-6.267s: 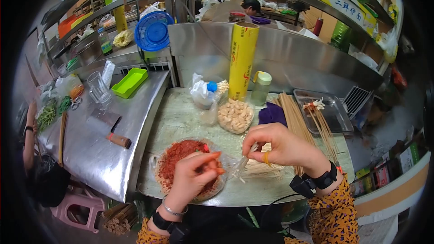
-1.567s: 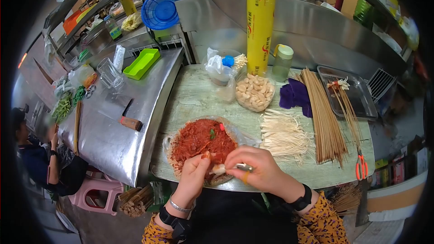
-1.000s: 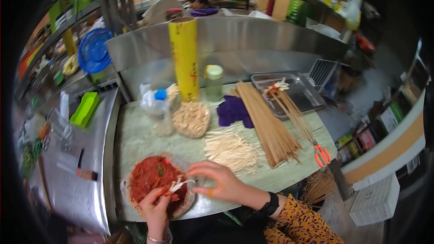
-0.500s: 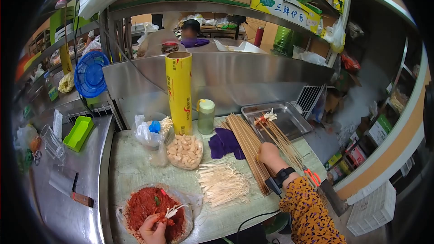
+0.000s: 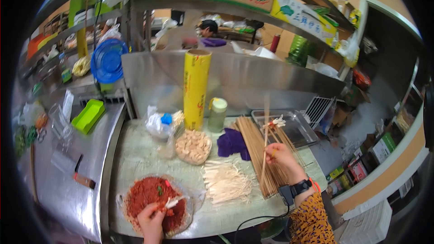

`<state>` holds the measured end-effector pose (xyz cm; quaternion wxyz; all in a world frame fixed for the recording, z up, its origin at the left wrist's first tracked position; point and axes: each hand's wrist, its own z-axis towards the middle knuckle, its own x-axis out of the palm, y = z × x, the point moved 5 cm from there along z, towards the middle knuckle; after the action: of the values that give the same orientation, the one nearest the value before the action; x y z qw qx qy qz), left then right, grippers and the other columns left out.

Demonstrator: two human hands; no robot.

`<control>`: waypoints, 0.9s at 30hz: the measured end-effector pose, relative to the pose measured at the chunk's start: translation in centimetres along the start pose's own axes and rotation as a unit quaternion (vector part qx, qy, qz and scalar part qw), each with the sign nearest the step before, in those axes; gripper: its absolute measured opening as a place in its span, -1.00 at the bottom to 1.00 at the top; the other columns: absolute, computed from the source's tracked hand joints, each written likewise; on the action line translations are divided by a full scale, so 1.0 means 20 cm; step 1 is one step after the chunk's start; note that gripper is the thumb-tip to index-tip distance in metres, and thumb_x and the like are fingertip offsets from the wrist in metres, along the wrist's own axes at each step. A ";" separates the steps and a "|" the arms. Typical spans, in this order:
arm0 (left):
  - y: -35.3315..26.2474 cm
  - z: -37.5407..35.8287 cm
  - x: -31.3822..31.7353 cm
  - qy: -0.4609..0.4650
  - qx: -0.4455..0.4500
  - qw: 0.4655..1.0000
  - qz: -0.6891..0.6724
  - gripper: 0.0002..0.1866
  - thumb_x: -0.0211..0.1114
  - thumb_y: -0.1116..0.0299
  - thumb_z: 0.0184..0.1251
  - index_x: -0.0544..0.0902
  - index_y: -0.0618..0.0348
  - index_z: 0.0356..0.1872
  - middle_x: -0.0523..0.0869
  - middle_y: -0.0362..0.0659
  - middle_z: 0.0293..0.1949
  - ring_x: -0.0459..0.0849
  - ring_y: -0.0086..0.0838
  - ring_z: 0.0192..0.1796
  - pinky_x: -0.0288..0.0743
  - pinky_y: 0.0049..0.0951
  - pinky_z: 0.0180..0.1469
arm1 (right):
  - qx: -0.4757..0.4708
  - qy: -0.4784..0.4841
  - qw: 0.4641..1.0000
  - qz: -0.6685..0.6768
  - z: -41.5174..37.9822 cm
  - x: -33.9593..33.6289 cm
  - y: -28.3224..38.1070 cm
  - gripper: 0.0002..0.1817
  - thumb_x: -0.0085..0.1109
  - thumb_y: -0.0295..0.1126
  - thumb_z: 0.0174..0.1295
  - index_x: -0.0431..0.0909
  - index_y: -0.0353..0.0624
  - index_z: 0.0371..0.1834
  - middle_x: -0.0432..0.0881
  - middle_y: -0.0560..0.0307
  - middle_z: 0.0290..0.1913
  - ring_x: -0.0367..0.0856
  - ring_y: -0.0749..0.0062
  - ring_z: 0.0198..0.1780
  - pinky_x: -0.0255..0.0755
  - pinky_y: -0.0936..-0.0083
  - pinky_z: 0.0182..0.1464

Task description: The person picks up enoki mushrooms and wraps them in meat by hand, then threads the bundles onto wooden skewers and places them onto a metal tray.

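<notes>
Bench (image 5: 135, 158), skewer bundle (image 5: 254, 142) right of the mushroom pile (image 5: 226, 183), red paste (image 5: 147, 194) left, seemingly for easy reach.
I have room left of the pile, the bench's edge in front; to its right, my right hand (image 5: 280, 157) grips a near-upright skewer (image 5: 266, 133); my left hand (image 5: 152, 219) pinches a smeared bunch (image 5: 172, 202) over the paste, probably against drips.

Left hand (image 5: 151, 220) low, fingers (image 5: 157, 208) pinched; right hand (image 5: 281, 158) farther forward, fingers curled.
</notes>
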<state>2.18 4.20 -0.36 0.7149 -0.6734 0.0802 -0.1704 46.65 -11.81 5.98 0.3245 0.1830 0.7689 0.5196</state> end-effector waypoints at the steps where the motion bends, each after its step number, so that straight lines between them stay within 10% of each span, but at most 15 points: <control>1: -0.06 -0.01 0.02 -0.014 -0.028 1.000 -0.001 -0.84 0.21 0.67 0.14 0.62 0.43 -0.24 0.65 -0.15 -0.32 0.64 -0.52 -0.32 0.56 -0.56 -0.28 | -0.037 0.001 0.995 0.094 -0.09 0.07 0.09 -0.88 0.15 -0.40 0.22 0.55 -0.24 -0.37 0.61 0.16 -0.50 0.61 0.56 -0.46 0.48 0.67 -0.41; 11: -0.14 0.01 0.16 -0.038 -0.098 0.925 -0.365 -0.78 0.13 0.58 0.28 0.52 0.33 -0.05 0.64 -0.10 -0.18 0.67 -0.33 -0.15 0.62 -0.34 -0.06 | -0.154 0.101 0.921 0.344 -0.65 0.94 0.17 -0.85 0.09 -0.42 0.28 0.48 -0.27 -0.19 0.63 0.07 -0.27 0.63 0.49 -0.34 0.53 0.60 -0.25; 21: -0.09 -0.02 0.11 -0.022 -0.115 0.977 -0.177 -0.78 0.14 0.65 0.25 0.53 0.44 -0.08 0.67 0.00 -0.16 0.71 -0.32 -0.21 0.64 -0.48 -0.15 | -0.109 0.330 0.897 0.274 -0.79 1.17 0.09 -0.79 0.01 -0.35 0.32 0.47 -0.27 -0.12 0.56 0.09 -0.34 0.63 0.37 -0.30 0.51 0.51 -0.18; 27: -0.08 -0.04 0.09 0.027 -0.083 0.984 -0.153 -0.79 0.12 0.68 0.25 0.54 0.45 -0.09 0.66 -0.01 -0.15 0.71 -0.31 -0.16 0.63 -0.47 -0.09 | -0.138 0.214 0.903 0.345 -0.67 0.97 0.23 -0.74 -0.07 -0.31 0.36 0.46 -0.31 -0.12 0.61 -0.02 -0.31 0.65 0.31 -0.35 0.56 0.45 -0.22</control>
<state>3.31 2.75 1.38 0.6197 -0.7298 0.0099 -0.2885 23.16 -7.18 7.57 -0.0254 0.2741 0.6292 0.7269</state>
